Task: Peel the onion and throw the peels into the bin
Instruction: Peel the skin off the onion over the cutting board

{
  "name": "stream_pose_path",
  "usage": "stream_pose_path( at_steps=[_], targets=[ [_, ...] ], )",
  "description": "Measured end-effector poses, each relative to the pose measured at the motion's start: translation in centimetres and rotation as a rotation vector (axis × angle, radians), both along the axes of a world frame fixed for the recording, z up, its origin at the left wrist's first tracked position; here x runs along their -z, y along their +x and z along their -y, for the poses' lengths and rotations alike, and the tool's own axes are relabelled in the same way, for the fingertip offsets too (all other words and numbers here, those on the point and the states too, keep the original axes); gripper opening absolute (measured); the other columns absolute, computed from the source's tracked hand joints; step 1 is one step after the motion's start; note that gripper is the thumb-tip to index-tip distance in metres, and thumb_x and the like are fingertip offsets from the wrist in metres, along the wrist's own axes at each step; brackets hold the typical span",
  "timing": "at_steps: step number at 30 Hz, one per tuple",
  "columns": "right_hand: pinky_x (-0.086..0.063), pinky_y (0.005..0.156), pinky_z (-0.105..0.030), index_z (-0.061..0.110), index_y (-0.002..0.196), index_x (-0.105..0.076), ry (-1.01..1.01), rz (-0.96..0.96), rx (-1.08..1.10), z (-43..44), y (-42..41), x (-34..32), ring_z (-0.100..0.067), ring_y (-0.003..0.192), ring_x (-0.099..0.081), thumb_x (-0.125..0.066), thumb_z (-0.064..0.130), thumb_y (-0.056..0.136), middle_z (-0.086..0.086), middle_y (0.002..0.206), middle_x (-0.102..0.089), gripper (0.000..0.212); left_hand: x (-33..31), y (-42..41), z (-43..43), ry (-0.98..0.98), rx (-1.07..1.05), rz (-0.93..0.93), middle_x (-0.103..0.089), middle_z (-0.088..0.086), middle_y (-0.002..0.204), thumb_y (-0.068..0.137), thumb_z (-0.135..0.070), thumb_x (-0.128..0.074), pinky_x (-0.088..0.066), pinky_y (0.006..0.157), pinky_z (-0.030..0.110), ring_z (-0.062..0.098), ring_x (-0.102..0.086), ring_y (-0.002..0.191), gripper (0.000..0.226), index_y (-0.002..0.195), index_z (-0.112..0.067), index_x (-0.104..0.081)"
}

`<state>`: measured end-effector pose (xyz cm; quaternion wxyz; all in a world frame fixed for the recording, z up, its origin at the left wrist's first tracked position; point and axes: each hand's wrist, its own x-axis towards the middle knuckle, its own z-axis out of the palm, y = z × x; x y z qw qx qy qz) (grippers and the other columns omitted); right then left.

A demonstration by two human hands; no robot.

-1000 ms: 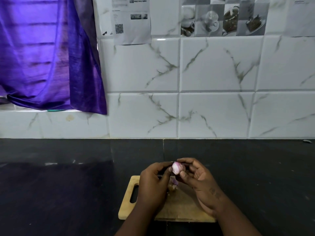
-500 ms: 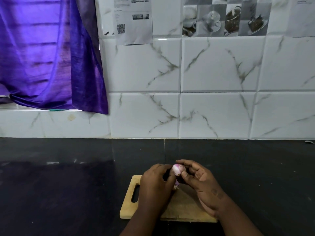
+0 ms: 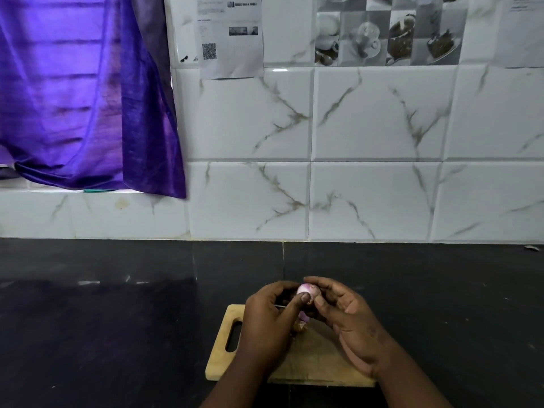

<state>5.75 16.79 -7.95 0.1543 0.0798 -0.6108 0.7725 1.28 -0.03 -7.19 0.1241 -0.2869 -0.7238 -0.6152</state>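
Note:
A small pale purple onion [image 3: 306,289] is held above the wooden cutting board [image 3: 312,360]. My left hand [image 3: 270,316] grips it from the left, thumb pressed on its front. My right hand [image 3: 344,313] holds it from the right, fingers curled over its top. A purple strip of peel [image 3: 303,315] hangs below the onion between my hands. Brown peel scraps [image 3: 301,327] lie on the board under my hands. No bin is in view.
The board has a handle slot [image 3: 234,334] at its left end and lies on a black countertop [image 3: 117,319]. A white marble-tiled wall [image 3: 353,172] rises behind. A purple curtain [image 3: 82,92] hangs at the upper left.
My left thumb has slid up over the front of the onion and both hands have closed in around it. The hands stay above the board.

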Motion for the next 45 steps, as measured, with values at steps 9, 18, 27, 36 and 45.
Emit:
stream_pose_path(
  at_steps=[9,18,27,36,45],
  targets=[
    [-0.053,0.102,-0.051,0.008,0.126,-0.07,-0.013,0.022,-0.004,0.1,0.2,-0.2,-0.034,0.107,-0.071,-0.065,0.01,0.09,-0.02,0.121,-0.075,0.036,0.3,-0.4,0.1,-0.027,-0.033,-0.064,-0.079,-0.01,0.091,0.101,-0.022,-0.067,-0.064,0.076,0.032,0.009,-0.075,0.087,0.014,0.101,-0.028,-0.08],
    [-0.06,0.096,-0.042,0.01,0.126,-0.07,0.06,0.02,0.009,0.1,0.3,-0.3,-0.033,0.11,-0.073,-0.065,0.012,0.088,-0.015,0.122,-0.076,0.038,0.5,-0.4,-0.2,-0.167,-0.219,-0.242,-0.069,-0.015,0.085,0.102,-0.017,-0.063,-0.047,0.067,0.011,0.003,-0.065,0.082,0.014,0.096,-0.026,-0.073],
    [-0.055,0.103,-0.049,0.01,0.124,-0.071,0.067,0.054,-0.034,0.3,0.4,-0.3,-0.032,0.121,-0.069,-0.064,0.003,0.092,-0.014,0.127,-0.074,0.034,0.7,-1.0,-0.4,-0.103,-0.242,-0.104,-0.07,-0.008,0.08,0.102,-0.02,-0.062,-0.056,0.067,0.033,0.008,-0.065,0.077,0.018,0.088,-0.025,-0.072],
    [-0.047,0.112,-0.058,0.003,0.121,-0.07,-0.093,0.025,-0.057,0.3,0.4,-0.4,-0.044,0.127,-0.062,-0.08,0.009,0.085,-0.027,0.133,-0.065,0.037,0.9,-1.1,-0.2,-0.19,-0.223,-0.06,-0.076,-0.018,0.088,0.092,-0.025,-0.076,-0.061,0.075,0.023,-0.004,-0.07,0.085,0.011,0.097,-0.032,-0.082],
    [-0.061,0.09,-0.04,0.009,0.111,-0.072,-0.035,-0.001,0.109,0.4,0.5,-0.5,-0.031,0.112,-0.073,-0.07,-0.003,0.09,-0.016,0.116,-0.076,0.024,0.4,-0.4,-0.3,-0.118,-0.129,-0.013,-0.077,-0.012,0.081,0.093,-0.04,-0.069,-0.061,0.074,0.038,0.005,-0.072,0.079,0.016,0.082,-0.033,-0.079]
  ],
)
